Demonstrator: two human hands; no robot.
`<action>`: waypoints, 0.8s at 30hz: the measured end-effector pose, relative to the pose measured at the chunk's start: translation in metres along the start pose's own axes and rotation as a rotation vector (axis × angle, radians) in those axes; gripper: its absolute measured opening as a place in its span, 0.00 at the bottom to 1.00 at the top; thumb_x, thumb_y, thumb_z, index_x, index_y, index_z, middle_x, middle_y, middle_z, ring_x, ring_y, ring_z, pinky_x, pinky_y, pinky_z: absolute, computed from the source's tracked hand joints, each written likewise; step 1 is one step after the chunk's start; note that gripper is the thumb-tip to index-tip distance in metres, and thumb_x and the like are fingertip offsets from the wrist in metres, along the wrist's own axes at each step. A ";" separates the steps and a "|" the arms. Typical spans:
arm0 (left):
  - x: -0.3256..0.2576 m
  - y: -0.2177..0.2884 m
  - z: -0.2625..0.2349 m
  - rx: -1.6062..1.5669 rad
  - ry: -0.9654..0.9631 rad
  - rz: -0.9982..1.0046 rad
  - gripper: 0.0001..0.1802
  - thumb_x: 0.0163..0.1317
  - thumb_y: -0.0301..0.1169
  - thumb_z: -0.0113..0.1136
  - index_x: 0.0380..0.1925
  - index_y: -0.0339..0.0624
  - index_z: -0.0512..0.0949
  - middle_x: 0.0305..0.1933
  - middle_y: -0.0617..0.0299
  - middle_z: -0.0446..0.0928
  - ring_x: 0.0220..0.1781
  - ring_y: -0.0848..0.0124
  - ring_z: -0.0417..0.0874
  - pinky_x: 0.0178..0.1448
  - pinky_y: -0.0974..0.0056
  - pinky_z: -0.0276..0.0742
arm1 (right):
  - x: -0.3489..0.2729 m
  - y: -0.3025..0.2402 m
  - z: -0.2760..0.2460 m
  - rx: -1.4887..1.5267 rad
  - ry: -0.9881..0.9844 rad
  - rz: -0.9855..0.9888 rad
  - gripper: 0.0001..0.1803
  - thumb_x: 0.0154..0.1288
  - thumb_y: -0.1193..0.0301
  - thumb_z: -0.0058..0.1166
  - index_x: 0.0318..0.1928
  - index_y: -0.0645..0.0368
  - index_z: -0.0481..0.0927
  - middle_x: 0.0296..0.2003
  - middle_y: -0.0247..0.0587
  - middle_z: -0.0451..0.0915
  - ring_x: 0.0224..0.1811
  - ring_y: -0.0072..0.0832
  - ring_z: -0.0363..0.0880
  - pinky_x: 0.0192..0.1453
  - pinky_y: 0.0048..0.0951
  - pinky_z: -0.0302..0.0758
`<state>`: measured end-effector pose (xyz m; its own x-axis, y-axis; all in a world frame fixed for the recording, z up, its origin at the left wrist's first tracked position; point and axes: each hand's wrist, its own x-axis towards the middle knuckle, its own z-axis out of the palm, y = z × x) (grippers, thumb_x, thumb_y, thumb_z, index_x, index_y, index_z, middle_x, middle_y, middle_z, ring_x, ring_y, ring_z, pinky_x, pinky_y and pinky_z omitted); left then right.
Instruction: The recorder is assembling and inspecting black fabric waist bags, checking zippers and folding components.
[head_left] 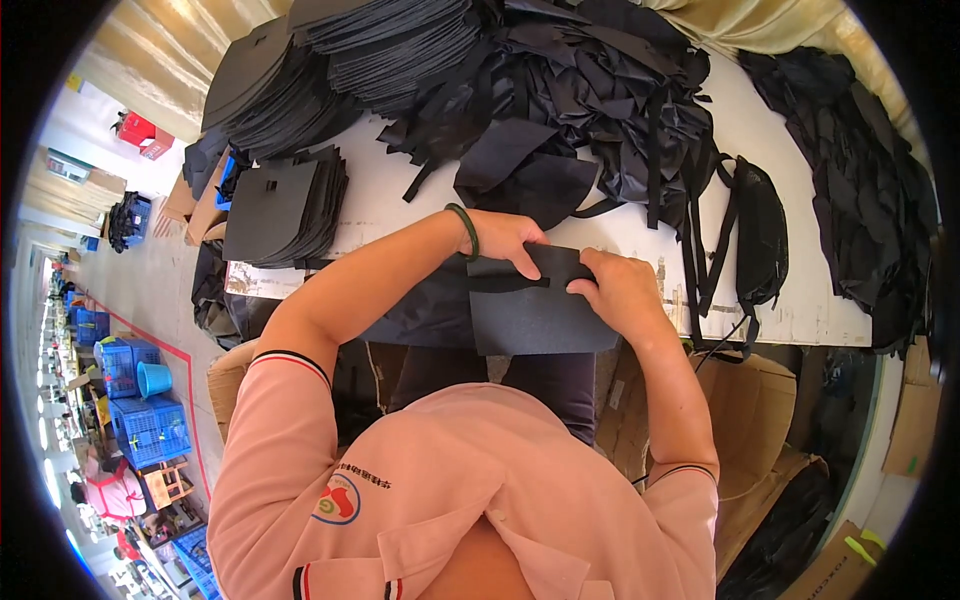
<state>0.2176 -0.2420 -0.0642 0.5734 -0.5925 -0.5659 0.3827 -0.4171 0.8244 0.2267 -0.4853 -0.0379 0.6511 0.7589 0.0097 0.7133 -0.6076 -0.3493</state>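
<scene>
A stiff black panel [540, 320] with a small slot near its upper edge is held at the table's front edge, above my lap. My left hand [508, 243] is closed on its upper left part, the thumb on the near face and the other fingers partly hidden. On its upper right side my right hand [628, 290] grips it between thumb and bent fingers. Black fabric [425, 310] hangs beside the panel on the left, below my left forearm. Just beyond my hands lies a loose black fabric piece [525, 175].
Stacked black panels [285, 210] stand at the left of the white table [800, 290], with taller stacks [400, 50] behind. A heap of black fabric and straps [610, 90] fills the back. A black pouch [762, 235] lies right. Cardboard [750, 410] is below; blue crates [150, 430] stand far left.
</scene>
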 end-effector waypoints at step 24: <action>-0.002 0.007 0.052 0.897 0.755 0.803 0.22 0.55 0.32 0.66 0.50 0.41 0.74 0.54 0.49 0.75 0.58 0.51 0.76 0.62 0.52 0.71 | 0.003 0.028 0.021 0.034 -0.089 0.265 0.22 0.53 0.58 0.68 0.42 0.59 0.81 0.33 0.50 0.83 0.39 0.48 0.83 0.43 0.44 0.77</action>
<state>0.1815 -0.2797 -0.0586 0.7639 -0.4883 0.4219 -0.6447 -0.6065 0.4653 0.2430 -0.4955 -0.0675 0.7878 0.5927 -0.1677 0.5107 -0.7807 -0.3601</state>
